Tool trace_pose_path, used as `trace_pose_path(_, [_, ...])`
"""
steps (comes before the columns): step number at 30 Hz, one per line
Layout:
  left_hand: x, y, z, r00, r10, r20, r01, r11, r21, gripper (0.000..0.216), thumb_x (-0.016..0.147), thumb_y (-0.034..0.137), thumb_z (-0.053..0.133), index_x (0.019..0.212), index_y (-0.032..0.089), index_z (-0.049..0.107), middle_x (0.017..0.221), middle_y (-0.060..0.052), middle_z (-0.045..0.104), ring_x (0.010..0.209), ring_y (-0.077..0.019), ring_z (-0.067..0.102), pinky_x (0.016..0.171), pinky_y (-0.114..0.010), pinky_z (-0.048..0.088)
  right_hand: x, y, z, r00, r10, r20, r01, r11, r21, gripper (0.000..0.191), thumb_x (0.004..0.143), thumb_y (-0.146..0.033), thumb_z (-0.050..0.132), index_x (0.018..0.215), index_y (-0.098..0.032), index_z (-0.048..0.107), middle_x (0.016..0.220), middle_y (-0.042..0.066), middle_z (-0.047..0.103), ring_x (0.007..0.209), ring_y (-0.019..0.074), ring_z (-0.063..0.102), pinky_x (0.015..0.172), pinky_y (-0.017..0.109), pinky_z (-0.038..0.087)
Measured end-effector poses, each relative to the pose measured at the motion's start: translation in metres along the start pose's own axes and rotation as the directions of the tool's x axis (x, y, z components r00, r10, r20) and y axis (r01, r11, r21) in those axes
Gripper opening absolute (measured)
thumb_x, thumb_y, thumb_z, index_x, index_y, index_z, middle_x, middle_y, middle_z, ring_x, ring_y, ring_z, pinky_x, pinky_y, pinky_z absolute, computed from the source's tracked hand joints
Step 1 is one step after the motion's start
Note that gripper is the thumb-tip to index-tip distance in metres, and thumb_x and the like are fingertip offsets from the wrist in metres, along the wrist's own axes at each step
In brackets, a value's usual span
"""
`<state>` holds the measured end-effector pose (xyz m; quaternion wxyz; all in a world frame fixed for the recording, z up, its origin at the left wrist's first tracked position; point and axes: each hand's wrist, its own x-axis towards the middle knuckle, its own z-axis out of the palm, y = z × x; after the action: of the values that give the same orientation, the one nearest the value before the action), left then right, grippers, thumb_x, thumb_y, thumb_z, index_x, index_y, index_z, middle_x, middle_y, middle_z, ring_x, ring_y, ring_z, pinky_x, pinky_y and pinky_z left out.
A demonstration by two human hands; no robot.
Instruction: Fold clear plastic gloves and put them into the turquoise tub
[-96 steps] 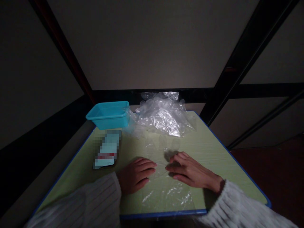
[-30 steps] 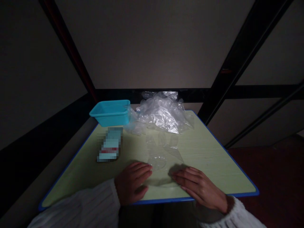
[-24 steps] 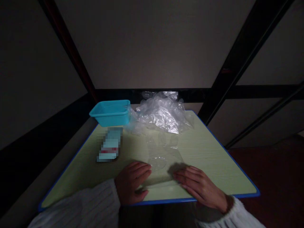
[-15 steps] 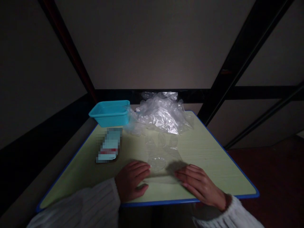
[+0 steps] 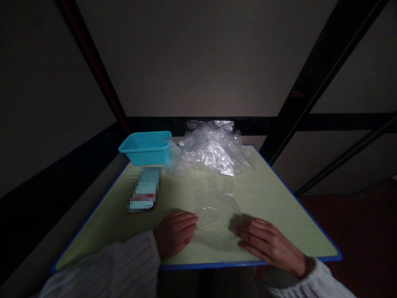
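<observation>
Head view: a person in a white knit sweater rests both hands on a pale green worktop [image 5: 273, 194] with a blue edge, in dim light. The left hand [image 5: 175, 231] lies palm down, fingers loosely together, its fingertips touching the left side of a clear plastic glove [image 5: 214, 207] spread flat on the surface. The right hand [image 5: 268, 244] also lies flat with fingers extended, touching the glove's near right edge. Neither hand grips anything; both press on the film. The glove lies between the hands and reaches away toward a crumpled heap of clear plastic [image 5: 214, 151] at the far edge. Just left of the heap stands a teal tub [image 5: 145, 147]; near it, on the left of the worktop, lies a blurred card or packet [image 5: 144, 194].

The film looks thin, light and hard to see in this light. A risk from here: it may cling to a palm and lift, wrinkle, or slide toward the near edge, which lies just beside both hands.
</observation>
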<state>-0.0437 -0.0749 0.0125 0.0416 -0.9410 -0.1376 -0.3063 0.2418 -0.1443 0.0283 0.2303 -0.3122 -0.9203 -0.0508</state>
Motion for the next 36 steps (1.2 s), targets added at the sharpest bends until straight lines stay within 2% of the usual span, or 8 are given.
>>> trace_pose_path(5, [-0.006,-0.001,0.007,1.000,-0.004,-0.012,0.004,1.000,-0.013,0.024,0.081,0.008,0.037,0.087,0.015,0.060,0.092,-0.007,0.071,0.087,-0.0177,0.065,0.078,-0.031,0.051,-0.003,0.006,-0.006,0.999,0.035,0.042,-0.031,0.995,-0.091,0.031,0.097,-0.027,0.035,0.106,-0.012,0.060,0.101,0.010,0.070,0.088,0.0197,0.065,0.076,0.034,0.054])
trace_pose_path(9, [-0.012,-0.004,0.013,0.999,-0.027,0.029,0.029,0.998,-0.047,0.025,0.078,0.008,0.039,0.089,0.016,0.060,0.094,-0.009,0.070,0.092,-0.0189,0.064,0.081,-0.033,0.050,0.001,0.008,-0.006,0.997,0.036,0.063,-0.029,0.994,-0.106,0.034,0.097,-0.024,0.030,0.107,-0.012,0.061,0.112,0.011,0.066,0.101,0.0203,0.062,0.081,0.034,0.054])
trace_pose_path(15, [-0.009,-0.003,0.012,0.998,-0.061,0.003,0.061,0.990,-0.131,0.023,0.083,0.010,0.038,0.085,0.016,0.059,0.093,-0.009,0.069,0.098,-0.0192,0.062,0.083,-0.034,0.050,0.002,0.011,-0.002,0.997,0.045,0.068,-0.042,0.998,-0.041,0.035,0.098,-0.019,0.028,0.107,-0.012,0.061,0.113,0.012,0.065,0.103,0.0188,0.061,0.085,0.035,0.053])
trace_pose_path(23, [-0.002,-0.001,0.009,0.982,-0.167,0.093,0.185,0.952,-0.244,0.021,0.086,0.013,0.036,0.079,0.018,0.056,0.104,-0.009,0.066,0.101,-0.0185,0.059,0.088,-0.034,0.047,0.002,0.013,-0.003,0.992,0.078,0.096,-0.082,0.996,0.034,0.032,0.097,-0.021,0.030,0.111,-0.014,0.058,0.117,0.011,0.062,0.116,0.0213,0.051,0.091,0.040,0.051])
trace_pose_path(30, [0.005,-0.003,0.007,0.961,-0.235,0.146,0.271,0.905,-0.329,0.024,0.087,0.014,0.035,0.091,0.019,0.057,0.102,-0.007,0.066,0.098,-0.0183,0.059,0.087,-0.034,0.047,0.002,0.016,0.000,0.985,0.116,0.124,-0.135,0.979,0.152,0.030,0.097,-0.023,0.029,0.109,-0.016,0.056,0.112,0.011,0.064,0.105,0.0202,0.059,0.089,0.041,0.050])
trace_pose_path(33, [0.009,-0.006,0.002,0.935,-0.270,0.229,0.339,0.865,-0.369,0.027,0.087,0.014,0.035,0.100,0.017,0.058,0.099,-0.007,0.066,0.094,-0.0182,0.060,0.084,-0.033,0.047,0.005,0.018,-0.002,0.978,0.159,0.132,-0.187,0.951,0.247,0.033,0.098,-0.028,0.027,0.107,-0.015,0.055,0.101,0.012,0.066,0.099,0.0208,0.060,0.085,0.040,0.051])
trace_pose_path(36, [0.013,-0.014,-0.002,0.902,-0.289,0.321,0.410,0.807,-0.425,0.030,0.084,0.012,0.035,0.101,0.016,0.059,0.096,-0.007,0.067,0.091,-0.0180,0.060,0.082,-0.032,0.047,0.011,0.021,-0.005,0.956,0.239,0.170,-0.282,0.907,0.312,0.036,0.098,-0.032,0.025,0.103,-0.016,0.057,0.089,0.009,0.066,0.090,0.0199,0.061,0.079,0.037,0.051])
